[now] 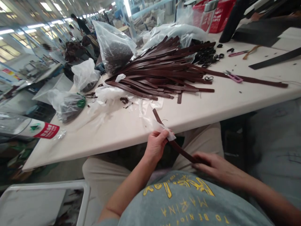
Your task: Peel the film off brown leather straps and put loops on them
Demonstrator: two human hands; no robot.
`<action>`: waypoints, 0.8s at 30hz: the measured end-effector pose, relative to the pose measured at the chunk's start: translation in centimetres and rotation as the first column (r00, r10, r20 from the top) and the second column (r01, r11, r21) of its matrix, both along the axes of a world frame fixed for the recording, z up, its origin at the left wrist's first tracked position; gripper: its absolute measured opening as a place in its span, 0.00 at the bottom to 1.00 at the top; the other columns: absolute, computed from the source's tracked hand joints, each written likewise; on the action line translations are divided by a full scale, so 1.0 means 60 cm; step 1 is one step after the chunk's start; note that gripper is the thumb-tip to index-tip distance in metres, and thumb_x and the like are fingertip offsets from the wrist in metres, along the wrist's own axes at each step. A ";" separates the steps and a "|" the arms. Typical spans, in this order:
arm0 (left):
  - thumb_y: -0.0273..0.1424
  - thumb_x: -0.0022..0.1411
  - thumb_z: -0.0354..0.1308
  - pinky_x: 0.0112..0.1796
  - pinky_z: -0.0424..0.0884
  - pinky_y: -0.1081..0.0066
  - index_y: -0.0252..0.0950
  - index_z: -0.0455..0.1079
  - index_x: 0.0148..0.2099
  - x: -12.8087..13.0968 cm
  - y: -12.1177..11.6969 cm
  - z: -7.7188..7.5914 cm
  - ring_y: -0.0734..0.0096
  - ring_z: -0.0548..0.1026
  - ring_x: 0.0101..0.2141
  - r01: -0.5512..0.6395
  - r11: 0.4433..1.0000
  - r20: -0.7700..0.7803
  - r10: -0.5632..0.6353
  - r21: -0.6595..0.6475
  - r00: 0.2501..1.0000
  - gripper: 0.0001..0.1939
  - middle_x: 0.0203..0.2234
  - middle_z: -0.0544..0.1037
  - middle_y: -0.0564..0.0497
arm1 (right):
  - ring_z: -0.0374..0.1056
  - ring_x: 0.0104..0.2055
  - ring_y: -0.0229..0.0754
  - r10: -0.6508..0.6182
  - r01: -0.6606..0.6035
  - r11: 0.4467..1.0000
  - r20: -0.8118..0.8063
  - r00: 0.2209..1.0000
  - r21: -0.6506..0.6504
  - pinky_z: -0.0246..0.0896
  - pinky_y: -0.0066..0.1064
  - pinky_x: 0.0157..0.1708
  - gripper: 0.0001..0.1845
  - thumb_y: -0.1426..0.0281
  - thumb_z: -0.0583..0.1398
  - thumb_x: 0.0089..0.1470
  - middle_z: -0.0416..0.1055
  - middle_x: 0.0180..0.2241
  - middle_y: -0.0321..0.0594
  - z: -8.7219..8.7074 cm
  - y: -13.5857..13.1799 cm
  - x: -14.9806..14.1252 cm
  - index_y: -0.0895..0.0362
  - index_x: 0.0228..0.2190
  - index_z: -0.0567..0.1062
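Observation:
A dark brown leather strap [182,150] runs from the table's front edge down over my lap. My left hand [157,142] is closed on it, with a piece of translucent white plastic [171,135] pinched between thumb and fingers around the strap. Farther down, my right hand [209,163] grips the strap's lower part near my shirt; that hand is slightly blurred. Beyond my hands a large heap of similar brown straps [160,70] lies fanned out on the table. Crumpled white plastic scraps [113,92] lie at the heap's near left.
On the pale table [113,131] stand clear bags [117,50] of small dark parts. Black rings [208,56] are piled right of the straps, near pink thread snips [234,77]. A red basket [221,18] is at the back. A plastic bottle [30,127] shows at left.

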State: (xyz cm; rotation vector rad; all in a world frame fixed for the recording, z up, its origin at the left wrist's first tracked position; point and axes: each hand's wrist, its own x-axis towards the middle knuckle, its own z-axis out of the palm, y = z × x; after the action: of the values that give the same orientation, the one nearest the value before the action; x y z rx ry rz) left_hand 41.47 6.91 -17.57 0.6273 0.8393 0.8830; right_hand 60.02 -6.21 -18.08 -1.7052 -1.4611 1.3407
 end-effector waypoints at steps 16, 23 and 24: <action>0.30 0.62 0.63 0.30 0.76 0.77 0.32 0.74 0.35 -0.051 0.022 -0.003 0.73 0.81 0.29 -0.216 0.932 0.111 0.257 -0.291 0.960 0.05 0.31 0.83 0.48 | 0.61 0.16 0.37 -0.141 0.130 0.953 0.022 0.990 0.273 0.55 0.27 0.14 0.18 0.54 0.59 0.59 0.66 0.16 0.34 0.043 -0.032 0.005 0.54 0.36 0.79; 0.29 0.61 0.63 0.30 0.77 0.77 0.31 0.75 0.34 -0.048 0.021 -0.005 0.73 0.81 0.28 -0.198 0.934 0.141 0.248 -0.298 0.958 0.05 0.29 0.83 0.48 | 0.65 0.17 0.36 -0.107 0.062 0.936 0.113 0.988 0.346 0.60 0.25 0.16 0.12 0.61 0.57 0.61 0.70 0.18 0.32 0.045 -0.026 -0.007 0.53 0.37 0.79; 0.29 0.60 0.65 0.30 0.77 0.78 0.31 0.75 0.34 -0.048 0.021 -0.004 0.73 0.81 0.27 -0.203 0.937 0.133 0.248 -0.286 0.960 0.05 0.29 0.83 0.48 | 0.66 0.17 0.36 -0.109 0.053 0.925 0.130 0.985 0.376 0.60 0.25 0.16 0.12 0.62 0.58 0.61 0.71 0.18 0.32 0.047 -0.024 -0.007 0.53 0.37 0.79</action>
State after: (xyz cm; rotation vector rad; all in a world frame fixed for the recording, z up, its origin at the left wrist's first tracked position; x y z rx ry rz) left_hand 38.58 8.19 -17.83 0.2162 0.8714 0.9933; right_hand 59.62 -7.67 -15.28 -1.6183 -1.5889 0.8391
